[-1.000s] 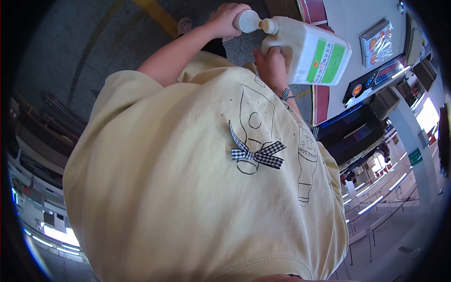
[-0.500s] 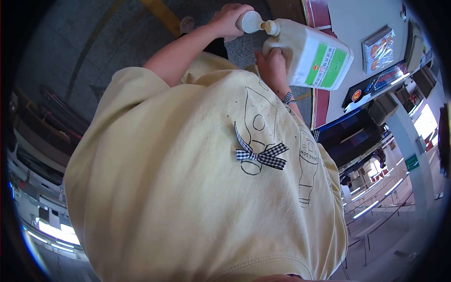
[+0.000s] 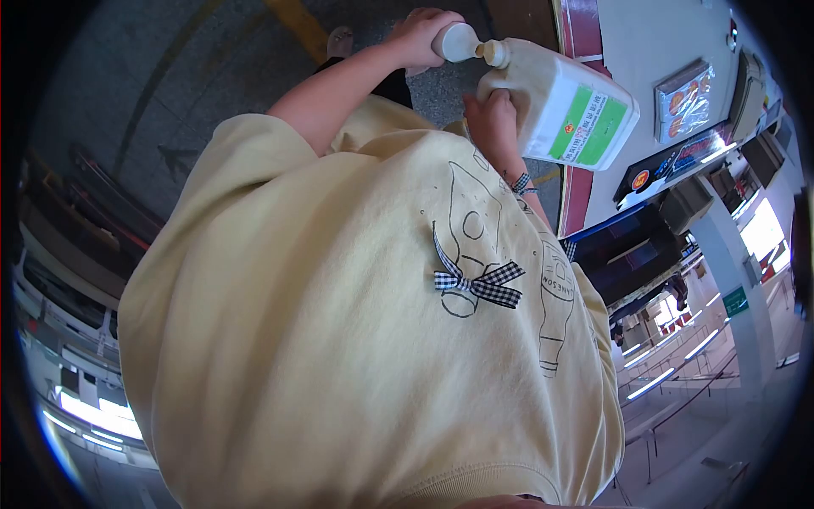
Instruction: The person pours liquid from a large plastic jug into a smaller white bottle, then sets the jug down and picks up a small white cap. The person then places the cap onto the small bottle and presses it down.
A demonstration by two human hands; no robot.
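Observation:
My left hand (image 3: 421, 38) is closed round a small white cup (image 3: 459, 41) at the top of the view. Right beside it is the mouth of a white plastic jug (image 3: 543, 102), with a brownish patch between the two. The jug lies tilted and carries a green and white printed label. My right hand (image 3: 494, 116) grips it on the near side by the neck, the thumb showing and the other fingers mostly hidden. A checked band circles my right wrist.
To the right stands a white-topped table with a red edge (image 3: 578, 191). On it lie a clear plastic-wrapped packet (image 3: 684, 99) and a dark printed packet (image 3: 674, 161). Grey floor (image 3: 212, 68) with a yellow line stretches left. A shoe (image 3: 341, 39) shows beyond my left arm.
Both hands keep their hold, and the cup stays at the jug's mouth. The whole view has shifted very slightly.

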